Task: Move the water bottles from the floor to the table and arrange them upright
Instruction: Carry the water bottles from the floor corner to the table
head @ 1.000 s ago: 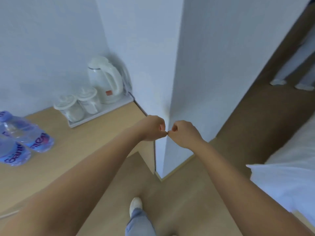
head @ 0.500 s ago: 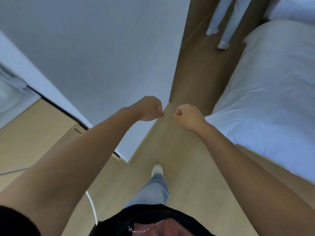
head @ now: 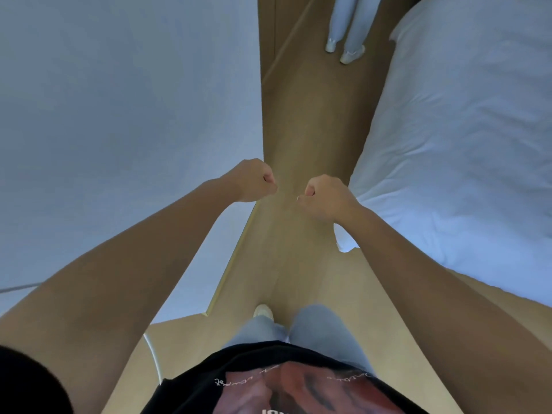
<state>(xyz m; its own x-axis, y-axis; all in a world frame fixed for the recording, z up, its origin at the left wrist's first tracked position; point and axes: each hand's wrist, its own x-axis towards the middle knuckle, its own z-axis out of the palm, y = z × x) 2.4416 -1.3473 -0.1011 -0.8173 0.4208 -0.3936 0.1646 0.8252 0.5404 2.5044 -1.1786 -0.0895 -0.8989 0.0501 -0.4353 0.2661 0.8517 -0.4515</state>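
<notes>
Wooden floor (head: 310, 121), narrow strip running between a white wall (head: 125, 115) to its left and a bed with white bedding (head: 466, 138) to its right; at its far end, the pale-trousered legs and white shoes of a second person (head: 348, 28). Held out above this floor: left hand (head: 252, 180) and right hand (head: 324, 198), both clenched into fists holding nothing, near each other but apart. Below them on the floor, the wearer's jeans (head: 298, 327) and one white shoe (head: 263, 310), black printed T-shirt (head: 268, 380) nearest; no water bottle in view, location cannot be told.
</notes>
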